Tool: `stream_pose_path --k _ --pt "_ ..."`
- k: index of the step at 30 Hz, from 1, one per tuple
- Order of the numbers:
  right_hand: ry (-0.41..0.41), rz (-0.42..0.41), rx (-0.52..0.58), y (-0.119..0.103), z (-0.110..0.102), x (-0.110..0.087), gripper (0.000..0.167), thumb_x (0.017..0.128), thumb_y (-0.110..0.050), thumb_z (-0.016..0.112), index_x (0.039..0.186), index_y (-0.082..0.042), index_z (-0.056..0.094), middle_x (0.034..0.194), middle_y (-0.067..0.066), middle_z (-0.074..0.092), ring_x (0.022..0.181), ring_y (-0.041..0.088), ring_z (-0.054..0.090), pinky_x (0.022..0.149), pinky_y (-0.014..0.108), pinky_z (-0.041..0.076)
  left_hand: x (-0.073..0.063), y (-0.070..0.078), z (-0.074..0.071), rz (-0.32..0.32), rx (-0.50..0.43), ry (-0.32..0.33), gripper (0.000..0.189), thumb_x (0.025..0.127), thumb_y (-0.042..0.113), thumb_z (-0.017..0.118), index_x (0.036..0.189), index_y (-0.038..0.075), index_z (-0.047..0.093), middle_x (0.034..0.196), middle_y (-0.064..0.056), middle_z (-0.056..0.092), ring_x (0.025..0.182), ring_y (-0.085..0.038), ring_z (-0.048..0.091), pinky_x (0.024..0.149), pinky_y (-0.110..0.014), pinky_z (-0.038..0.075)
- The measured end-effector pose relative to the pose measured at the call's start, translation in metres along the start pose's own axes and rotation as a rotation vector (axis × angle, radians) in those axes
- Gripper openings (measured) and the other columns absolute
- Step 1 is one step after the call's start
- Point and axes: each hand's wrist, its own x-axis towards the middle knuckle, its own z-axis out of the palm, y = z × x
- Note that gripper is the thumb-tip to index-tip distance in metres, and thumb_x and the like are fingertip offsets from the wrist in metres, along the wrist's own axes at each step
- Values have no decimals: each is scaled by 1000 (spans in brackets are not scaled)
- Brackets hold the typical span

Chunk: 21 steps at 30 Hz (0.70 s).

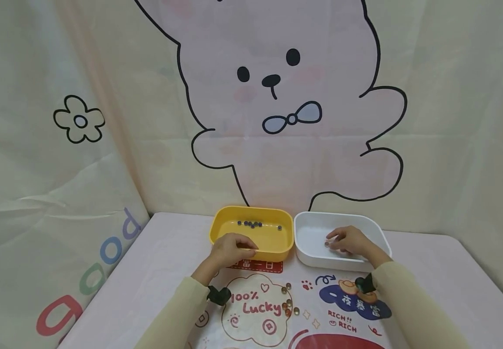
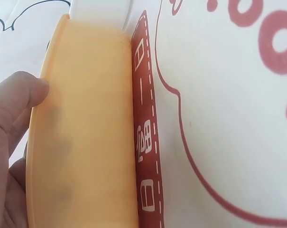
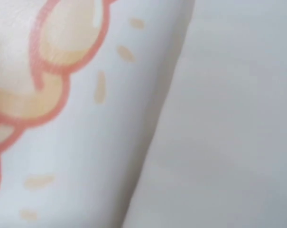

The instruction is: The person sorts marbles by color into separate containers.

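Note:
My left hand [image 1: 233, 248] is at the front rim of the yellow tray [image 1: 277, 253]. A fingertip [image 2: 38, 90] overlaps that rim in the left wrist view, and other fingers lie behind the wall. Several dark blue beads [image 1: 253, 224] lie inside toward the back. Over the white tray [image 1: 312, 259] is my right hand [image 1: 351, 240], thumb and index finger bent around a small brown bead [image 1: 327, 244] at their tips. The right wrist view catches neither that hand nor the bead.
Several brown and amber beads [image 1: 287, 304] are scattered on the printed tablecloth [image 1: 330, 293] in front of the trays. The trays stand side by side. A cloth backdrop with a bear drawing [image 1: 273, 160] hangs behind them.

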Motion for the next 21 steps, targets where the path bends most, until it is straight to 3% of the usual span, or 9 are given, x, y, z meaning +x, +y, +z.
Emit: stream_pose_path --k 5,13,21 --pt "2 -42 -10 -3 -5 -7 39 83 -21 73 118 -6 66 104 14 64 74 18 53 58 30 47 -1 0 -1 -26 -9 -1 6 80 45 74 82 40 72 90 17 66 92 -15 54 85 -37 44" --pt "14 -95 -14 -5 -11 -20 41 85 -26 72 120 -7 65 115 18 65 102 29 59 72 38 55 -2 1 -2 -20 -11 3 7 80 44 74 83 38 73 91 15 66 91 -15 54 84 -38 44" --pt "41 -144 0 -14 -12 -40 41 86 -30 71 119 -8 65 117 18 65 107 34 59 73 44 56 -2 0 0 -4 -10 2 6 80 44 74 82 39 72 90 16 66 91 -15 54 86 -38 43"
